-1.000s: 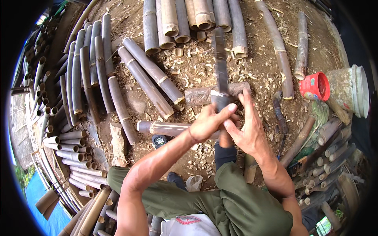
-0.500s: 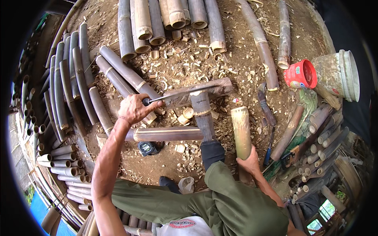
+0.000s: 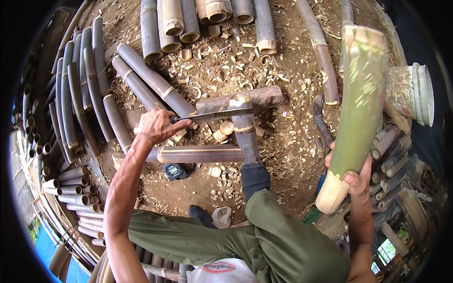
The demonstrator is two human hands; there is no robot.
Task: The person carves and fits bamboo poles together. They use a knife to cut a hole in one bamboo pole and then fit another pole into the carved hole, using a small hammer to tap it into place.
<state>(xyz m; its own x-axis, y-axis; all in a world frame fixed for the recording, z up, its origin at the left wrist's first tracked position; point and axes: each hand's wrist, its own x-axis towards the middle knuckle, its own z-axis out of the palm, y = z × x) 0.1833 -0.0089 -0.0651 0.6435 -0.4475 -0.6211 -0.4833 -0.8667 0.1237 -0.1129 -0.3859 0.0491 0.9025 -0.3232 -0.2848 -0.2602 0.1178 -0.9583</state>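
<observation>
My left hand (image 3: 156, 125) is closed around the black handle of a machete (image 3: 222, 114). The blade points right and crosses the far end of a dark bamboo piece (image 3: 244, 134), which lies against my dark-covered foot (image 3: 255, 179). My right hand (image 3: 356, 178) grips a thick green bamboo club (image 3: 362, 101) by its pale, narrowed lower end. The club is raised, scarred with pale dents along its upper side. Under the machete's line, a log (image 3: 266, 99) lies crosswise behind the bamboo piece. A split bamboo length (image 3: 203, 153) lies to the left of my foot.
Bamboo poles (image 3: 151, 85) lie at left and far, with stacked tubes (image 3: 75, 186) at near left. A tape measure (image 3: 174, 171) sits on the chip-strewn ground. At right are a dirty white bucket (image 3: 410, 94), a curved tool (image 3: 321, 120) and more bamboo (image 3: 394, 165).
My right hand has lifted the club from beside my leg up and to the right, so it now hides the red tub. The machete still lies across the bamboo end, its blade slightly lower in view.
</observation>
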